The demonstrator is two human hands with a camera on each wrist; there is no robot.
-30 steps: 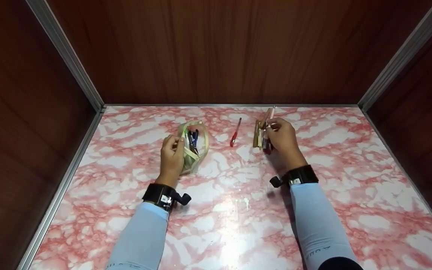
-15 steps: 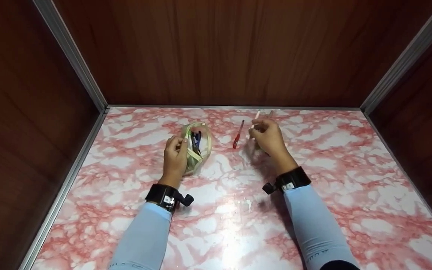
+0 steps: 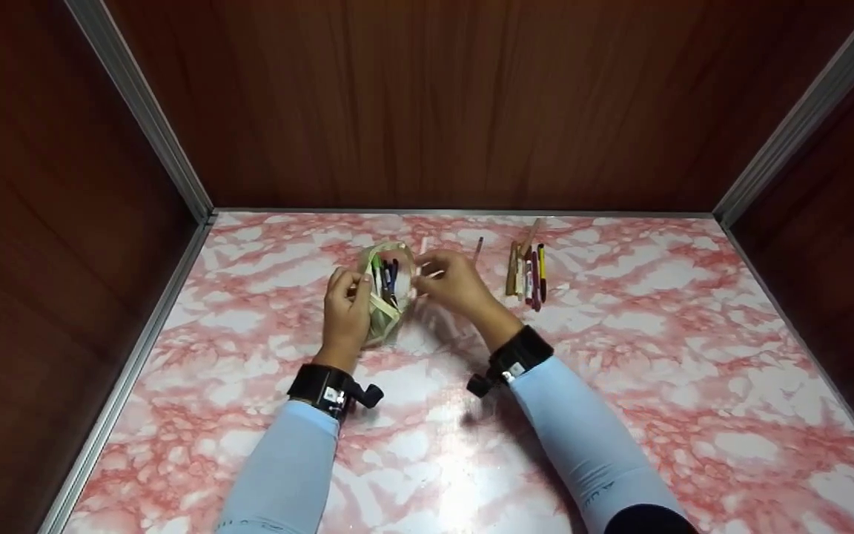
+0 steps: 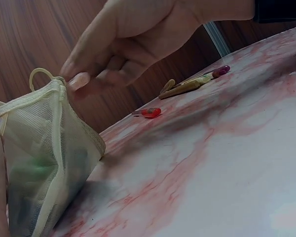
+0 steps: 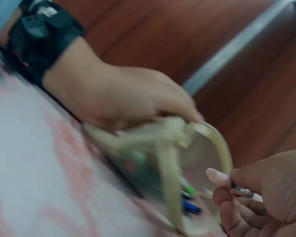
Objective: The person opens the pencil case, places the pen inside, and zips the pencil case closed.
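Note:
A pale yellow mesh pencil pouch [image 3: 382, 326] stands open at the top, with several pens [image 3: 388, 280] inside. My left hand [image 3: 345, 308] pinches the pouch's left rim. At its right rim, my right hand [image 3: 458, 285] pinches a white and pale pink pen [image 5: 219, 177] between thumb and fingers; the pen's tip is by the opening in the right wrist view. Behind the right hand lies a red pen [image 4: 149, 113], mostly hidden in the head view.
Several pens and markers [image 3: 528, 276] lie in a group on the pink marbled table [image 3: 657, 356], to the right. Dark wood panels [image 3: 464, 104] with metal edges enclose the table's back and sides.
My right hand has carried the white and pink pen leftward from the group of pens to the pouch. The left hand keeps its hold on the rim.

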